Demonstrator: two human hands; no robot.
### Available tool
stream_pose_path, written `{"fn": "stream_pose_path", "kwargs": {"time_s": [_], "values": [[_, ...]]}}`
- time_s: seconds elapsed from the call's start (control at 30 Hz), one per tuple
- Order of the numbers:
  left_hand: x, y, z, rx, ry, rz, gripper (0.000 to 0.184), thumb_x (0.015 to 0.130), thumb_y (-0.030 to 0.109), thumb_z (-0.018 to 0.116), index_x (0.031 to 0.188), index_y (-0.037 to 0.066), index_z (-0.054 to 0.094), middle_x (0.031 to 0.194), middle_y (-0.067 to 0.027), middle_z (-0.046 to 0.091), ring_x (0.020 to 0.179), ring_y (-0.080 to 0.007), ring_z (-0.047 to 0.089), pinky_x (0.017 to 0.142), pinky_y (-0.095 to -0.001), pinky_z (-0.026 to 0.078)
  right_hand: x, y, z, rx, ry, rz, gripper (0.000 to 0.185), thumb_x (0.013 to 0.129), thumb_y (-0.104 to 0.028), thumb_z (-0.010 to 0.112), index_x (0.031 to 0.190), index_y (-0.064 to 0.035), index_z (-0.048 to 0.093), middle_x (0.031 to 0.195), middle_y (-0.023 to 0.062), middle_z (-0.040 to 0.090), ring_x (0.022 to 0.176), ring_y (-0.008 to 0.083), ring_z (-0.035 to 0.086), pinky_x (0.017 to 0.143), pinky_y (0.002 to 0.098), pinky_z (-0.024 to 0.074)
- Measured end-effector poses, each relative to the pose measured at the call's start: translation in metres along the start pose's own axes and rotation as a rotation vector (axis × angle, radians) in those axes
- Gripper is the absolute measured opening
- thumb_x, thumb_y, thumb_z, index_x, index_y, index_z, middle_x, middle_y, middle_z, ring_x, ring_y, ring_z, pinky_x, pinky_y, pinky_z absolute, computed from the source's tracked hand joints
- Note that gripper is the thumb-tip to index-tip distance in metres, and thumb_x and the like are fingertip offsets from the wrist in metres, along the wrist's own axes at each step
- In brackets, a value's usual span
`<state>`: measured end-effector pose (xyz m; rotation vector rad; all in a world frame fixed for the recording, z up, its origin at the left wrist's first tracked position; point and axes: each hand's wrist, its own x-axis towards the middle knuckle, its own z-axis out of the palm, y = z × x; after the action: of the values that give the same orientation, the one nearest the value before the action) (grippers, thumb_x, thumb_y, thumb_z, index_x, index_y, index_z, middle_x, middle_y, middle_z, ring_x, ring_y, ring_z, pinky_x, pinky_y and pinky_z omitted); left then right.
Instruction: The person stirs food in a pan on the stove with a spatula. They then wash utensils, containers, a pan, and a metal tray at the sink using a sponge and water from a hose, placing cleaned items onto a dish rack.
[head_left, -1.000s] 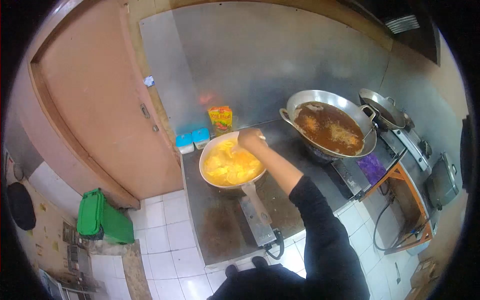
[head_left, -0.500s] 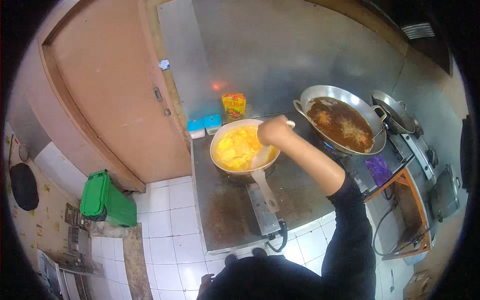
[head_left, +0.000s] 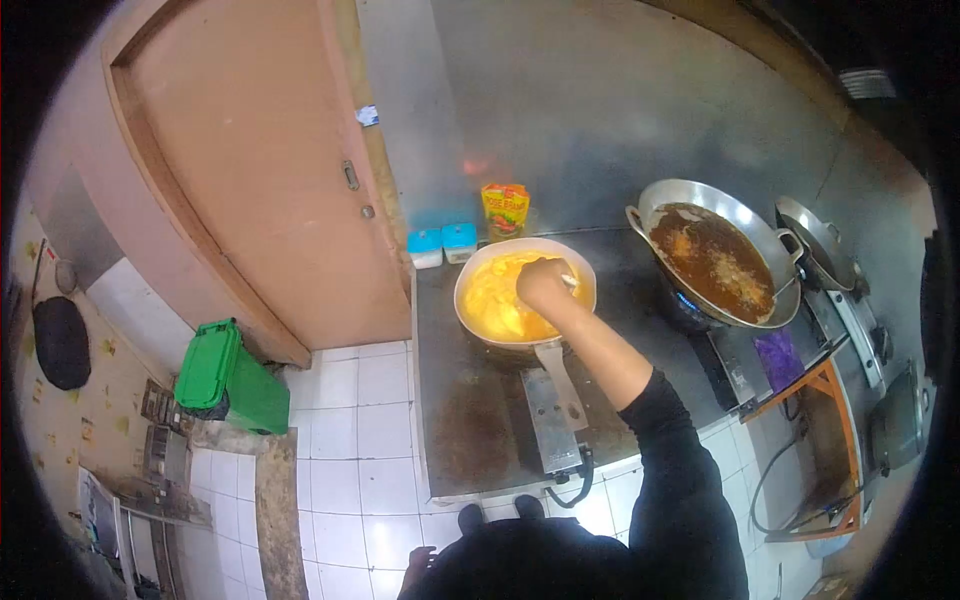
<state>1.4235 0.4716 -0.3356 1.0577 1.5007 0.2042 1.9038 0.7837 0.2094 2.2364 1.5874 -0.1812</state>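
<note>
My right hand [head_left: 546, 284] is closed around a spatula, its pale handle end [head_left: 570, 282] showing past my fist; its blade is hidden now. The hand is over a frying pan [head_left: 590, 300] with bright yellow, egg-like food [head_left: 497, 303] in folds and liquid. The pan's flat handle [head_left: 562, 385] points toward me over a burner. Low at the bottom edge, my left hand [head_left: 418, 568] hangs beside my body, fingers apart and apparently holding nothing; part of it is cut off.
A wok [head_left: 740, 208] of brown bubbling oil stands over a blue flame at right, with another pan [head_left: 825, 232] behind. Two blue-lidded containers [head_left: 442, 243] and a yellow pouch [head_left: 505, 210] stand by the wall. A green bin [head_left: 245, 385] is on the floor at left.
The view has shifted, so the scene sits further right. My right hand has moved lower and left over the pan, and the spatula blade is hidden. The yellow food looks more folded.
</note>
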Motion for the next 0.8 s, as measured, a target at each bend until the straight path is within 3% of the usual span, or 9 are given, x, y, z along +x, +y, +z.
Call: {"fn": "stream_pose_path", "kwargs": {"time_s": [0.13, 0.2, 0.23, 0.33, 0.37, 0.47, 0.57, 0.7, 0.8], "values": [[-0.011, -0.011, 0.007, 0.752, 0.143, 0.649, 0.025, 0.078, 0.024, 0.054, 0.1, 0.012, 0.058, 0.081, -0.0097, 0.06, 0.067, -0.0229, 0.058, 0.058, -0.0361, 0.045, 0.043, 0.0, 0.012, 0.002, 0.098, 0.045, 0.029, 0.073, -0.018, 0.049, 0.095, -0.0046, 0.062, 0.097, 0.0146, 0.061, 0.08, 0.0302, 0.061, 0.059, 0.0539, 0.046], [-0.019, -0.017, 0.007, 0.686, 0.023, 0.501, 0.026, 0.079, 0.022, 0.052, 0.102, 0.012, 0.058, 0.082, -0.0103, 0.06, 0.069, -0.0232, 0.058, 0.058, -0.0365, 0.045, 0.055, 0.0, 0.011, 0.057, 0.205, 0.128, 0.022, 0.066, -0.015, 0.057, 0.086, -0.0094, 0.066, 0.085, 0.0044, 0.063, 0.063, 0.0212, 0.059, 0.038, 0.0385, 0.0393], [-0.031, -0.008, 0.006, 0.635, -0.086, 0.347, 0.027, 0.08, 0.021, 0.05, 0.104, 0.012, 0.057, 0.083, -0.0109, 0.061, 0.071, -0.0235, 0.059, 0.058, -0.037, 0.045, 0.052, 0.001, 0.006, 0.059, 0.212, 0.145, 0.024, 0.067, -0.015, 0.057, 0.088, -0.008, 0.066, 0.09, 0.0063, 0.063, 0.068, 0.0229, 0.06, 0.039, 0.0423, 0.0419], [-0.039, -0.005, 0.003, 0.521, -0.092, 0.25, 0.026, 0.081, 0.02, 0.049, 0.104, 0.011, 0.057, 0.083, -0.011, 0.061, 0.071, -0.0235, 0.059, 0.058, -0.0371, 0.045, 0.069, 0.007, 0.008, 0.02, 0.208, 0.13, 0.026, 0.07, -0.016, 0.055, 0.092, -0.0075, 0.065, 0.096, 0.0085, 0.062, 0.076, 0.0254, 0.061, 0.044, 0.0488, 0.0454], [-0.038, -0.007, 0.001, 0.501, -0.091, 0.243, 0.026, 0.081, 0.02, 0.048, 0.104, 0.011, 0.057, 0.083, -0.011, 0.061, 0.071, -0.0236, 0.059, 0.058, -0.0371, 0.045, 0.077, 0.013, 0.009, 0.052, 0.182, 0.095, 0.028, 0.073, -0.017, 0.053, 0.096, -0.0072, 0.063, 0.101, 0.0104, 0.061, 0.086, 0.029, 0.06, 0.055, 0.0521, 0.0479], [-0.033, -0.01, -0.008, 0.464, -0.085, 0.232, 0.026, 0.081, 0.02, 0.047, 0.105, 0.011, 0.056, 0.083, -0.0111, 0.061, 0.071, -0.0236, 0.059, 0.058, -0.0372, 0.045, 0.069, 0.034, 0.002, 0.198, 0.192, 0.141, 0.028, 0.075, -0.016, 0.051, 0.098, -0.0057, 0.062, 0.104, 0.0116, 0.059, 0.092, 0.0306, 0.058, 0.067, 0.0474, 0.0491], [-0.027, -0.009, -0.02, 0.438, -0.093, 0.23, 0.026, 0.082, 0.019, 0.046, 0.105, 0.011, 0.056, 0.084, -0.0112, 0.06, 0.071, -0.0237, 0.059, 0.058, -0.0373, 0.044, 0.04, 0.056, -0.004, 0.247, 0.301, 0.12, 0.024, 0.075, -0.013, 0.051, 0.094, -0.0031, 0.063, 0.103, 0.0146, 0.059, 0.091, 0.0298, 0.059, 0.069, 0.0401, 0.0504], [-0.016, -0.002, -0.042, 0.401, -0.122, 0.238, 0.026, 0.083, 0.019, 0.044, 0.105, 0.011, 0.056, 0.084, -0.0113, 0.06, 0.071, -0.0238, 0.059, 0.058, -0.0374, 0.044, -0.052, 0.068, -0.033, 0.294, 0.278, 0.16, 0.021, 0.077, -0.008, 0.047, 0.088, 0.0006, 0.062, 0.094, 0.0202, 0.06, 0.077, 0.0278, 0.063, 0.061, 0.0362, 0.0521], [-0.01, 0.026, -0.061, 0.316, -0.157, 0.189, 0.026, 0.083, 0.018, 0.043, 0.105, 0.011, 0.056, 0.084, -0.0114, 0.06, 0.071, -0.0238, 0.059, 0.058, -0.0375, 0.044, -0.082, 0.086, -0.018, 0.554, 0.115, 0.18, 0.023, 0.077, -0.004, 0.041, 0.085, 0.0038, 0.061, 0.083, 0.0233, 0.061, 0.063, 0.0272, 0.064, 0.049, 0.0339, 0.0513]]}}
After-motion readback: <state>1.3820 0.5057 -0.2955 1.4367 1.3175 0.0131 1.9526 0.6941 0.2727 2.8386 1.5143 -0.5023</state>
